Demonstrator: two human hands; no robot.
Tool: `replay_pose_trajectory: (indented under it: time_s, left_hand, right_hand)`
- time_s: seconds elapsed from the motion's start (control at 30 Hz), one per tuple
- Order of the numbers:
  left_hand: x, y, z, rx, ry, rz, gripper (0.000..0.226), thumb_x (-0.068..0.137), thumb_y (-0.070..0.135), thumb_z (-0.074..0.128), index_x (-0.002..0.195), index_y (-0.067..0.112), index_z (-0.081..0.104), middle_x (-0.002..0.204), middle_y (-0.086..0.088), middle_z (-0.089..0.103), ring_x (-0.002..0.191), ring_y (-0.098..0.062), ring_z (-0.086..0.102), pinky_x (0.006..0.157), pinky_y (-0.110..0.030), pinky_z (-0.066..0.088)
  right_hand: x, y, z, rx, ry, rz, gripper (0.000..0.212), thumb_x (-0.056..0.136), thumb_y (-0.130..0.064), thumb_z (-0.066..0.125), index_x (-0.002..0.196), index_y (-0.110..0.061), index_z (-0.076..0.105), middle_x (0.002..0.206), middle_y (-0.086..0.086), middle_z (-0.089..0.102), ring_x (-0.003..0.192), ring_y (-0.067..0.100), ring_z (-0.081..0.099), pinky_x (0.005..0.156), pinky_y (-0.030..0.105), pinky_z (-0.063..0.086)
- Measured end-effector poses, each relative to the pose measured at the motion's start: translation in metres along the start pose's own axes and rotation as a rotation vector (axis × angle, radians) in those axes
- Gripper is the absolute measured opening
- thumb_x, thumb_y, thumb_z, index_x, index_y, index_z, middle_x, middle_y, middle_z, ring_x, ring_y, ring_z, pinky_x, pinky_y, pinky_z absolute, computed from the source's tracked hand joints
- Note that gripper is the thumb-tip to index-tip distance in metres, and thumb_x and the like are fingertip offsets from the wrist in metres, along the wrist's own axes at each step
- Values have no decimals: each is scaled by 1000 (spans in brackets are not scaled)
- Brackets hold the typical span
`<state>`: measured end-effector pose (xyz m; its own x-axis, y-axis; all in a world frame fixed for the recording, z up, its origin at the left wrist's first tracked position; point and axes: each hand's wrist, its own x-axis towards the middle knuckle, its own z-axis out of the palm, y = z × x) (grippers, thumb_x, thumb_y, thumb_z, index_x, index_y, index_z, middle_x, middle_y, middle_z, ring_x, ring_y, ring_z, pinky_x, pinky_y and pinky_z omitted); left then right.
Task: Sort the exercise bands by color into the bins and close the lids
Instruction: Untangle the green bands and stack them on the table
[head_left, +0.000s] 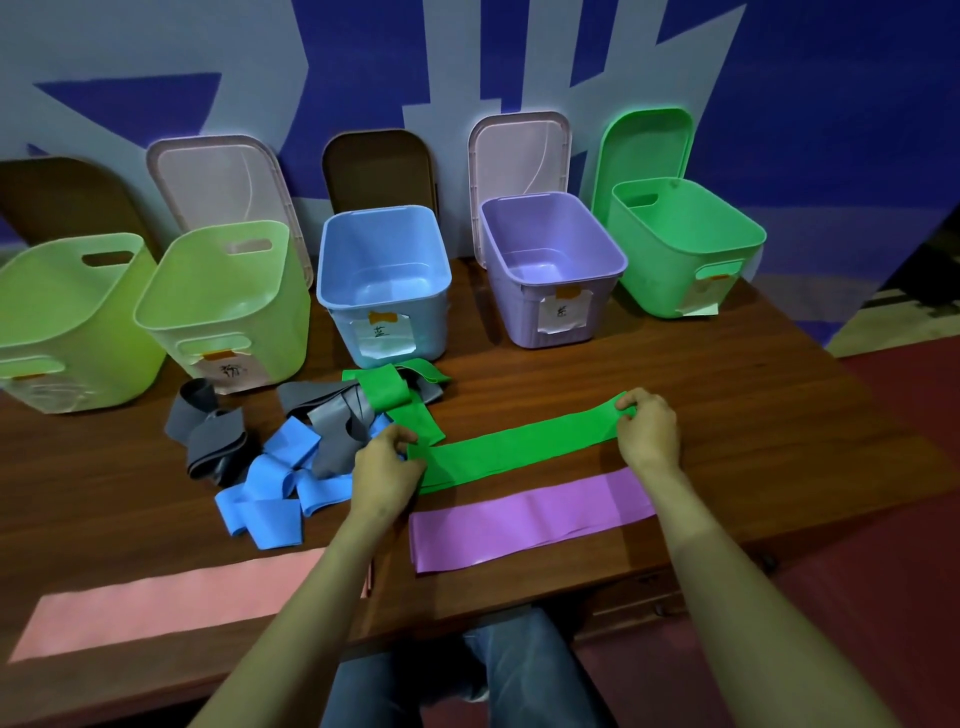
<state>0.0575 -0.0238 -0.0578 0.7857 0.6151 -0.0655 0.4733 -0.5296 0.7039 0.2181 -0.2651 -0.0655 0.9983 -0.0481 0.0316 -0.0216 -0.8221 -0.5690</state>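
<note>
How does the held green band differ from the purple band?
The green band is pinched at each end by the left hand and right hand; no hand grips the purple band. The green band sits farther from the person, the purple band nearer. Both are spread flat.

Five bins (431, 332) in row along desk (727, 395) rear; lids (519, 156) upright behind them; tangled bands (291, 447) before left-centre bins; three flat bands (530, 519) nearer front edge.
</note>
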Motion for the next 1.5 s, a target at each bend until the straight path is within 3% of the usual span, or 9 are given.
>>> replay_pose_trajectory:
  time_s: [0.13, 0.23, 0.47, 0.67, 0.83, 1.03, 1.17, 1.3, 1.5]
  left_hand:
    - [0, -1, 1, 12, 1, -1, 30, 77, 4, 66, 106, 8, 63, 95, -8, 62, 77, -19, 54, 69, -32, 48]
    - [0, 2, 2, 47, 12, 10, 31, 77, 3, 64, 108, 7, 64, 89, -3, 59, 79, -20, 54, 68, -26, 41]
    - [0, -2, 4, 133, -4, 46, 30, 74, 3, 65, 104, 9, 65, 98, -13, 64, 78, -23, 58, 69, -28, 43]
    - [-2, 3, 7, 284, 3, 100, 32, 80, 3, 61, 111, 7, 62, 113, -13, 55, 99, -31, 56, 81, -36, 45]
    - [-5, 6, 11, 385, 52, 209, 28, 82, -2, 55, 106, 7, 66, 109, -12, 56, 108, -31, 49, 81, -39, 46]
    - [-14, 17, 15, 360, 21, 333, 23, 91, 17, 52, 106, 8, 68, 107, -10, 61, 102, -29, 53, 81, -37, 47]
    - [-17, 17, 12, 467, -50, 344, 26, 91, 21, 50, 109, 10, 65, 108, -9, 61, 101, -29, 56, 81, -36, 46]
    - [-15, 17, 5, 511, -128, 321, 27, 89, 23, 51, 111, 14, 65, 112, -8, 62, 99, -31, 59, 83, -36, 47]
    - [9, 20, -29, 285, 105, 331, 23, 89, 17, 57, 109, 10, 66, 114, -8, 59, 108, -28, 53, 81, -36, 45]
  right_hand:
    - [0, 0, 1, -20, -15, 12, 20, 92, 0, 50, 104, -11, 61, 117, 11, 54, 104, 30, 59, 73, 32, 55]
    - [0, -1, 1, -43, -29, 15, 22, 92, 0, 49, 107, -10, 61, 118, 12, 52, 105, 30, 57, 76, 32, 53]
    - [-5, -5, -2, -167, -29, -36, 27, 90, -3, 52, 115, -10, 62, 124, 12, 47, 117, 28, 44, 92, 35, 46]
    - [-13, -14, -9, -403, -45, -88, 32, 89, -13, 56, 120, -17, 59, 133, 6, 45, 122, 27, 35, 98, 40, 34]
    - [-30, -25, -3, -422, -48, -185, 33, 91, -17, 51, 124, -16, 56, 132, 7, 45, 126, 28, 33, 103, 42, 30]
    - [-65, -51, 7, -306, -101, -393, 35, 94, -23, 47, 128, -15, 52, 130, 5, 49, 123, 23, 38, 102, 35, 34]
    - [-82, -70, 20, -254, -204, -562, 36, 94, -26, 47, 129, -17, 50, 129, 3, 51, 121, 22, 41, 100, 34, 36]
    - [-89, -81, 31, -374, -326, -575, 34, 93, -26, 48, 124, -15, 53, 125, 7, 53, 117, 26, 45, 97, 37, 38]
    - [-73, -114, 38, -309, -323, -601, 34, 92, -27, 50, 123, -16, 53, 124, 8, 51, 118, 29, 44, 98, 37, 38]
